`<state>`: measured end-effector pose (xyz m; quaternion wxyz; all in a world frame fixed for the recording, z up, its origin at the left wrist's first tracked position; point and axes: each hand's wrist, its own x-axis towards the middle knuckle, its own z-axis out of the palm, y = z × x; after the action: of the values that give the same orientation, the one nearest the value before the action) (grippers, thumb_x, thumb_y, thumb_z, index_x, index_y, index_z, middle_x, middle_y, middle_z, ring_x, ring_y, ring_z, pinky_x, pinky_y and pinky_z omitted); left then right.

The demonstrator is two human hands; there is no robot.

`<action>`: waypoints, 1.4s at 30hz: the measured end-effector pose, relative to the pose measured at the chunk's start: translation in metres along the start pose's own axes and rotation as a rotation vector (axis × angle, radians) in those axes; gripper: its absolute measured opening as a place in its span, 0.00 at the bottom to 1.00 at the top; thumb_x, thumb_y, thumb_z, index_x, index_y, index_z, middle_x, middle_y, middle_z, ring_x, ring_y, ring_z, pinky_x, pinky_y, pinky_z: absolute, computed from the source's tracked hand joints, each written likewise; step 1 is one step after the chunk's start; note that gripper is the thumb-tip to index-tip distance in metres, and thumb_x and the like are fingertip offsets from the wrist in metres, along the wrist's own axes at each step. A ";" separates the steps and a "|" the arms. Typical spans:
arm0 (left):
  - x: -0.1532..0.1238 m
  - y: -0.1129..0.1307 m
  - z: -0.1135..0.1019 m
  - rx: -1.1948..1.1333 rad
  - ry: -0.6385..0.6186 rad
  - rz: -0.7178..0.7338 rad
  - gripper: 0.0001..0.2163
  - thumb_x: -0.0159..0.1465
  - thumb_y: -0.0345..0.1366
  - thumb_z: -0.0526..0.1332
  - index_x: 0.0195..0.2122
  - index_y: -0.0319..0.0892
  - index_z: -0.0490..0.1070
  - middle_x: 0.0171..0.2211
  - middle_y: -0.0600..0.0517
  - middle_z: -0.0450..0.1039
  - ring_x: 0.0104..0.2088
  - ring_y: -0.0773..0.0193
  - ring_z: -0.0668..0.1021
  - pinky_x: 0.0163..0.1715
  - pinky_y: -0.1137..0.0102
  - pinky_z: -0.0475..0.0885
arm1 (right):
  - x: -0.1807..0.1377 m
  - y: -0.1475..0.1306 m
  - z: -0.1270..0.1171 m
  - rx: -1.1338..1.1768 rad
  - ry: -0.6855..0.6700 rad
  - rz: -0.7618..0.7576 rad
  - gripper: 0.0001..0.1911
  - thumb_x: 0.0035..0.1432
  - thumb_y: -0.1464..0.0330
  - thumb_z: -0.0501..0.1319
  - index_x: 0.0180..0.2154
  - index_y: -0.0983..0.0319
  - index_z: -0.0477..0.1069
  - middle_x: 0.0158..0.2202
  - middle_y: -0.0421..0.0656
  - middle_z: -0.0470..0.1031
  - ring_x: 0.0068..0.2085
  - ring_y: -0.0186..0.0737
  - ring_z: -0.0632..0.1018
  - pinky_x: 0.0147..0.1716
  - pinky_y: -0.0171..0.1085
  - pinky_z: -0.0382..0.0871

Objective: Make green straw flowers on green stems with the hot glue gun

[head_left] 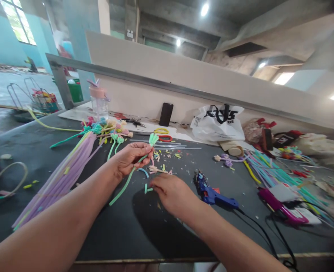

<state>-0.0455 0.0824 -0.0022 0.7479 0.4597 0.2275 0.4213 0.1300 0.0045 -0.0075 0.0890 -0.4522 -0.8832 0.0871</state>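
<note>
My left hand (pixel 135 156) is closed in a pinch around a light green pipe cleaner stem (pixel 124 187), which slants down to the left. At its top, above my fingertips, sits a cluster of green fuzzy loops (pixel 153 139). Lower and to the right, my right hand (pixel 169 190) is at the dark tabletop with its fingers curled together. Two short green pipe cleaner pieces (pixel 146 189) lie by its fingertips; whether it grips one is hidden. Behind my left hand lie more green stems with knotted heads (pixel 118 140).
Left lies a lilac pipe cleaner bundle (pixel 62 170). A blue glue gun (pixel 215 194) with a cord lies right, beyond it a magenta glue gun (pixel 283 207) and colourful stems (pixel 266 166). Behind stand a phone (pixel 166 114), a white bag (pixel 216 122) and a clear bottle (pixel 99 102).
</note>
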 end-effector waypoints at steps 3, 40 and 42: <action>0.000 -0.007 0.003 0.002 -0.036 -0.016 0.08 0.53 0.34 0.66 0.26 0.34 0.70 0.21 0.54 0.67 0.16 0.78 0.68 0.08 0.85 0.53 | 0.024 -0.004 0.010 -0.023 -0.051 -0.024 0.12 0.54 0.77 0.56 0.39 0.59 0.72 0.40 0.43 0.73 0.41 0.37 0.74 0.38 0.32 0.64; -0.014 -0.055 0.053 0.299 -0.243 -0.351 0.08 0.54 0.38 0.65 0.26 0.38 0.72 0.20 0.54 0.71 0.15 0.73 0.71 0.09 0.82 0.55 | -0.091 0.027 -0.031 -0.032 0.536 0.163 0.05 0.57 0.74 0.54 0.34 0.58 0.63 0.24 0.36 0.75 0.27 0.36 0.73 0.32 0.35 0.60; -0.014 -0.055 0.053 0.325 -0.254 -0.338 0.09 0.54 0.38 0.65 0.25 0.38 0.71 0.19 0.55 0.70 0.15 0.74 0.70 0.08 0.82 0.55 | -0.091 0.028 -0.031 -0.049 0.549 0.139 0.05 0.56 0.74 0.55 0.31 0.58 0.64 0.22 0.35 0.74 0.24 0.34 0.72 0.32 0.35 0.59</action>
<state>0.0089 0.0317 -0.0264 0.7467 0.5784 0.2699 0.1872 0.2121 -0.0513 0.0088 0.3075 -0.5202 -0.7949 -0.0543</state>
